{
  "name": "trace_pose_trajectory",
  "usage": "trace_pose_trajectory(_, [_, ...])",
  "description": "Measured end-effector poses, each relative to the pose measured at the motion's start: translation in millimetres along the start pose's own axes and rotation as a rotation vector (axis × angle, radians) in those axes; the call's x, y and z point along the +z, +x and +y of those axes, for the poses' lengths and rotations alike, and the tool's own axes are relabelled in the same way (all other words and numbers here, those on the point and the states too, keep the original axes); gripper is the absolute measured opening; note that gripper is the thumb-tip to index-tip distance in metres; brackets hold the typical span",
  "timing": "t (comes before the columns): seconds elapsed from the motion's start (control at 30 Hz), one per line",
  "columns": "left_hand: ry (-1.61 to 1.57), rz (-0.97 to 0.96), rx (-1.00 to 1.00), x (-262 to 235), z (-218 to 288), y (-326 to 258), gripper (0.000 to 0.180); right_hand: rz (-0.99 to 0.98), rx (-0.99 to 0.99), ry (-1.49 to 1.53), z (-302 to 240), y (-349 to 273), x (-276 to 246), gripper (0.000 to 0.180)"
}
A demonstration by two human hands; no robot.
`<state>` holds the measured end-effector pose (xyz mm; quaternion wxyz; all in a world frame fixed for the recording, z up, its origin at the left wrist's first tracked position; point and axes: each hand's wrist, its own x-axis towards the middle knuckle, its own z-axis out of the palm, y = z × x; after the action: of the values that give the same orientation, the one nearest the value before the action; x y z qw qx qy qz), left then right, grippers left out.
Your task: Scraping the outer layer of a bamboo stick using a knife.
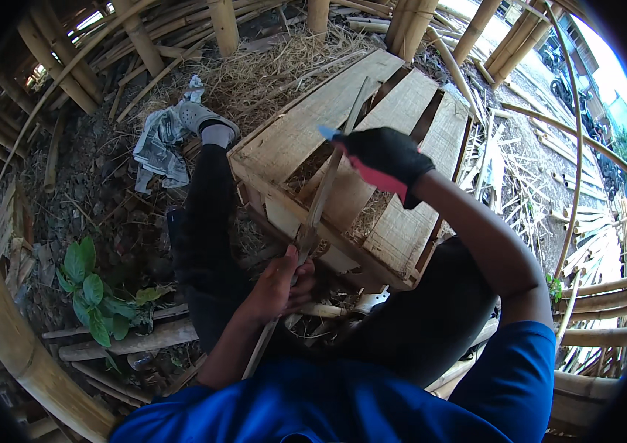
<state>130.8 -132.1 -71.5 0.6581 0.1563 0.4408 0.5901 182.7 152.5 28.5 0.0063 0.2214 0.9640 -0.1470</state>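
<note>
A long, narrow bamboo strip [322,193] runs slantwise from above the wooden crate [395,236] down toward my lap. My bare left hand [278,284] is closed round its lower part, just in front of the crate's near edge. My right hand [387,159], in a black and pink glove, is closed over the crate beside the strip's upper part. From its fist a pale, bluish pointed blade juts to the left, which looks like a knife [328,133]; the handle is hidden in the glove. Whether the blade touches the strip I cannot tell.
The slatted crate stands between my legs. Crumpled newspaper [162,144] lies by my left shoe [206,118]. A green-leaved plant [92,292] grows at the left. Bamboo poles [225,26] stand at the back; split bamboo pieces [520,177] litter the ground at right.
</note>
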Motion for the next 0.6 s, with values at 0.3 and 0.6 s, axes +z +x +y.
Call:
trace_pose_trajectory(0.3, [0.027, 0.036, -0.029, -2, 0, -3, 0.05, 0.025, -0.164, -0.125, -13, -13, -4, 0.033])
trace_pose_trajectory(0.6, [0.2, 0.136, 0.029, 2, -2, -1, 0.053, 0.052, -0.097, -0.089, -10, -8, 0, 0.042])
